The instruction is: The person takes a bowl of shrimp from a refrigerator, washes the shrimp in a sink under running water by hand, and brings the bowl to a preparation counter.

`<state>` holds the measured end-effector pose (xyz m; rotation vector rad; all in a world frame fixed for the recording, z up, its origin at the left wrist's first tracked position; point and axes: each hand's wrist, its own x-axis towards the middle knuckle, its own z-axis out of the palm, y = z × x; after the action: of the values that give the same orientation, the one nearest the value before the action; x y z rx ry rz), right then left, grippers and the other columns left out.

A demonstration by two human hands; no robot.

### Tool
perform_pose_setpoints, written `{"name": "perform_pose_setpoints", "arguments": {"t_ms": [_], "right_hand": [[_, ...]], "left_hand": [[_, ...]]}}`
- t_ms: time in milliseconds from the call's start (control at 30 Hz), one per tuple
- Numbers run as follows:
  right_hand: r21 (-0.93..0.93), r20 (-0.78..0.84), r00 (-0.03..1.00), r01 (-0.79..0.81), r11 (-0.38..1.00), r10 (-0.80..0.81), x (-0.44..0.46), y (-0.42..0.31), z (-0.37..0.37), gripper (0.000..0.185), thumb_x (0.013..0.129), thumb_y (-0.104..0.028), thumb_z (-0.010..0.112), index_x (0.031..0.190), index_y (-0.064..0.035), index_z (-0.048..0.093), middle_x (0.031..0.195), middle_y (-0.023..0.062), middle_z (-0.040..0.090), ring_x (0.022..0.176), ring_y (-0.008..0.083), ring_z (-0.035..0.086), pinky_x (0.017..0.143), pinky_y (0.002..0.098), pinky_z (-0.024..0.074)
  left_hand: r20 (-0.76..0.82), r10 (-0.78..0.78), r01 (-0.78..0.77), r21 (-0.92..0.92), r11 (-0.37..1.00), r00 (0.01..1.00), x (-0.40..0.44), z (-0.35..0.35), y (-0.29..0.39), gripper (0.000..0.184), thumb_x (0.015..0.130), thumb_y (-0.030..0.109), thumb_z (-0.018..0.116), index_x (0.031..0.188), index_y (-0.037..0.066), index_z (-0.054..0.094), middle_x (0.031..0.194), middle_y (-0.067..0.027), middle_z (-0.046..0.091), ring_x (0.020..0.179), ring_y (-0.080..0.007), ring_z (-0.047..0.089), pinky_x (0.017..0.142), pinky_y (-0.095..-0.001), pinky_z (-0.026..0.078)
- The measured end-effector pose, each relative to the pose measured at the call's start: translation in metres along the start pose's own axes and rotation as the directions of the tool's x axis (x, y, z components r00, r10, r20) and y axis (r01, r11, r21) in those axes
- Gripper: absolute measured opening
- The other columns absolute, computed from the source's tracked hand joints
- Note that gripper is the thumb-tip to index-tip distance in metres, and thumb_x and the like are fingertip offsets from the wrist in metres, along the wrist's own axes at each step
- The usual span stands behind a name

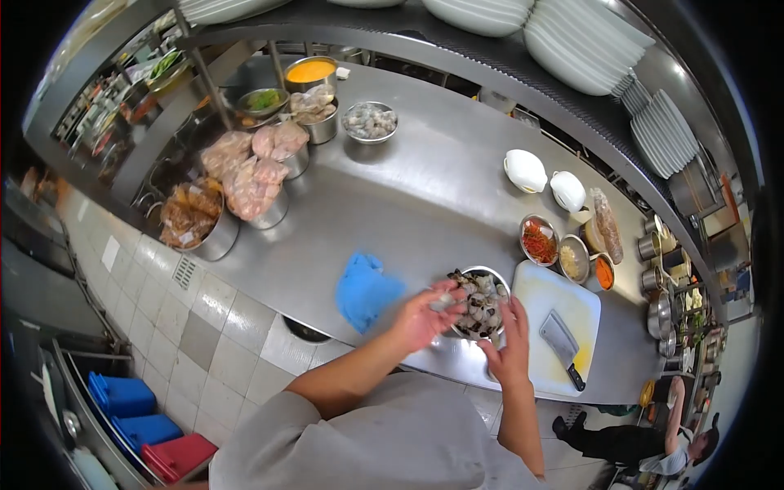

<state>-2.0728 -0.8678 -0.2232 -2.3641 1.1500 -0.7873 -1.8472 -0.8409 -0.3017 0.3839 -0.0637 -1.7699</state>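
Observation:
In the head view, a steel bowl (503,282) near the counter's front edge holds several grey shrimp (482,304), some with dark shells. My left hand (426,315) is at the bowl's left side, palm turned up, its fingers curled around a pale, translucent peeled shrimp (445,303). At the bowl's right rim is my right hand (511,343), fingers stretched out and thumb apart, with nothing visible in it. Whether it touches the rim I cannot tell. A crumpled blue cloth (363,292) lies left of my left hand.
A white cutting board (563,286) with a cleaver (561,337) lies at right. Behind it stand bowls of red peppers (539,241) and chopped garlic (573,259). Bagged meat (255,189) and a shrimp bowl (370,122) stand further left. A plate shelf (457,51) overhangs; a co-worker (629,441) is right.

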Motion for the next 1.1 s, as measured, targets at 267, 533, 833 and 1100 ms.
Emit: {"name": "perform_pose_setpoints", "arguments": {"t_ms": [267,533,833,1100], "right_hand": [[-0.456,-0.349,0.858,-0.507,0.731,0.377,-0.119,0.169,0.047,0.066,0.093,-0.035,0.070,0.150,-0.0113,0.048,0.157,0.0270,0.036,0.143,0.0470,0.035,0.118,0.0545,0.0299],[-0.406,-0.344,0.811,-0.584,0.704,0.474,-0.108,0.152,0.040,0.060,0.092,-0.033,0.069,0.147,-0.0133,0.054,0.156,0.0262,0.039,0.142,0.0464,0.037,0.117,0.0540,0.0310],[-0.377,-0.369,0.809,-0.580,0.722,0.458,-0.110,0.155,0.034,0.054,0.091,-0.029,0.069,0.141,-0.0116,0.059,0.152,0.0236,0.046,0.139,0.0452,0.042,0.116,0.0523,0.0337],[-0.352,-0.422,0.802,-0.575,0.739,0.423,-0.117,0.163,0.037,0.049,0.091,-0.030,0.070,0.135,-0.0103,0.063,0.147,0.0228,0.051,0.136,0.0448,0.047,0.112,0.0517,0.0384]], "left_hand": [[-0.096,0.596,-0.250,0.846,0.471,0.798,0.090,-0.005,0.213,0.028,0.107,0.027,0.056,0.124,0.006,0.060,0.102,-0.0066,0.066,0.083,-0.0135,0.063,0.075,-0.0295,0.054],[0.756,0.517,0.058,0.542,-0.838,0.401,0.263,0.030,0.398,0.048,0.092,0.021,0.068,0.135,0.000,0.058,0.131,-0.0290,0.058,0.124,-0.0397,0.055,0.105,-0.0469,0.042],[0.607,0.321,0.066,0.403,-0.913,0.727,0.255,-0.059,0.275,0.069,0.095,0.045,0.068,0.146,0.003,0.052,0.148,-0.0251,0.051,0.142,-0.0388,0.044,0.118,-0.0494,0.033],[-0.227,-0.278,0.118,0.926,-0.360,0.933,0.029,-0.015,0.122,0.045,0.096,0.020,0.071,0.134,-0.002,0.061,0.097,-0.0073,0.072,0.085,-0.0127,0.066,0.077,-0.0299,0.054]]}}
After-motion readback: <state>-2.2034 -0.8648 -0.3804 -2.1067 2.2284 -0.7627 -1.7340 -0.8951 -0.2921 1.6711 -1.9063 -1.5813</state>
